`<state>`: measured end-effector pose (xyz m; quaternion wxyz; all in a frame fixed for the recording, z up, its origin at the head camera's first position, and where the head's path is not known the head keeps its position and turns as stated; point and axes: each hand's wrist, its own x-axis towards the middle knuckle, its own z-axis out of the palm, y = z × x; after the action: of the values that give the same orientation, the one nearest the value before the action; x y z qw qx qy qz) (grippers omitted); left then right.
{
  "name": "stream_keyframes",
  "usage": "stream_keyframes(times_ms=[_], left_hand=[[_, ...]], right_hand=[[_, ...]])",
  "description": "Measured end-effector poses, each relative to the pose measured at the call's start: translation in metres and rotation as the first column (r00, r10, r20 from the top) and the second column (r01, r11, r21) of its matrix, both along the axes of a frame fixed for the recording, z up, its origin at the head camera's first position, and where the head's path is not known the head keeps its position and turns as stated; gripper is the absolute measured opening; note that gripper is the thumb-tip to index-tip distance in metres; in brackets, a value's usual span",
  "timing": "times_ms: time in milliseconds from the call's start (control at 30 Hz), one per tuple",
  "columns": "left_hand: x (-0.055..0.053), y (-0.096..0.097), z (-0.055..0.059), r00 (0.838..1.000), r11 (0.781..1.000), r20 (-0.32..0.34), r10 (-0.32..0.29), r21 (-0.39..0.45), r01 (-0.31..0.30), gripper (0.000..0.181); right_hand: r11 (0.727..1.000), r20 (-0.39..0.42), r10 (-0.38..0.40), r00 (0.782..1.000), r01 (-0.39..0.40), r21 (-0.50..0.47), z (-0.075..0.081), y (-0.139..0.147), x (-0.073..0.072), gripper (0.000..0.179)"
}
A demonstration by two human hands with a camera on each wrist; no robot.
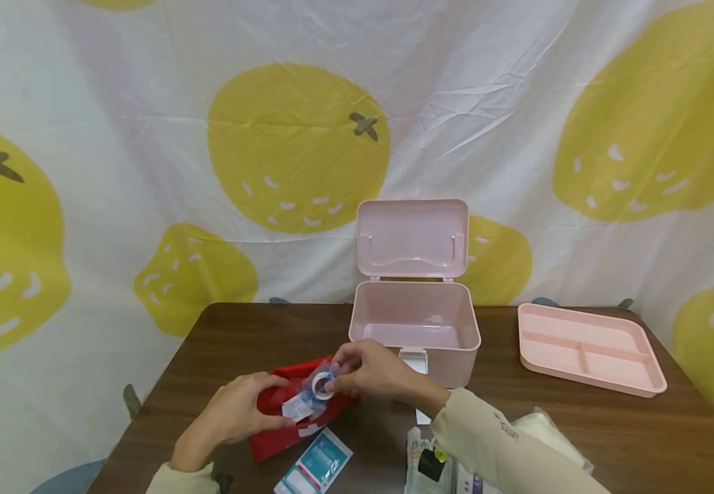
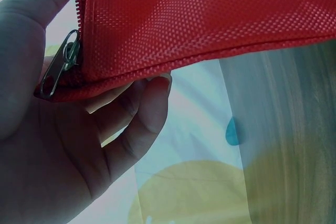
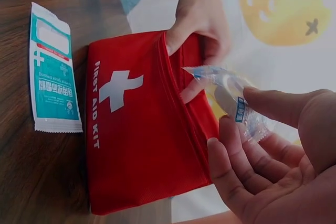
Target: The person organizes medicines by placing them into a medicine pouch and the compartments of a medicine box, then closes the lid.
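Observation:
A red first aid pouch (image 3: pixel 142 150) with a white cross stands unzipped on the table. My left hand (image 1: pixel 236 410) holds its open mouth, thumb on one side and fingers inside or behind the other. A zipper pull (image 2: pixel 60 66) hangs beside the left palm. Between thumb and fingers, my right hand (image 1: pixel 372 370) pinches a roll of tape (image 3: pixel 228 90) in a clear wrapper, right at the pouch's opening. In front of the pouch lies a teal and white gauze packet (image 1: pixel 318 461).
A pink box (image 1: pixel 415 302) with its lid raised stands behind the right hand. At the back right lies a pink divided tray (image 1: pixel 592 350). Under the right forearm are a clear-wrapped package (image 1: pixel 548 436) and a packet with a black item (image 1: pixel 431 466).

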<state>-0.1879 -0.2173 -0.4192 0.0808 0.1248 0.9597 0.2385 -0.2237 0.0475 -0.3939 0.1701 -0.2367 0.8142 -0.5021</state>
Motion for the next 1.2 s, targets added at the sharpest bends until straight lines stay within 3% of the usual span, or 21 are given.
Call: stream_keyframes(times_ms=[233,767,1200], left_hand=[[0.001,-0.002,0.001,0.999,0.999,-0.029,-0.037,0.005,0.038,0.060],[0.000,-0.003,0.001,0.998,0.998,-0.029,-0.061,0.023,0.061,0.061],[0.001,-0.003,0.001,0.997,0.996,-0.020,-0.071,0.044,0.072,0.060]], right_hand=[[0.999,0.033,-0.034,0.999,0.034,-0.010,-0.001,-0.011,-0.003,0.017],[0.993,-0.183,-0.018,0.983,0.039,0.113,-0.008,-0.035,-0.001,0.015],[0.986,-0.215,0.017,0.976,0.019,0.168,-0.015,-0.044,0.004,0.017]])
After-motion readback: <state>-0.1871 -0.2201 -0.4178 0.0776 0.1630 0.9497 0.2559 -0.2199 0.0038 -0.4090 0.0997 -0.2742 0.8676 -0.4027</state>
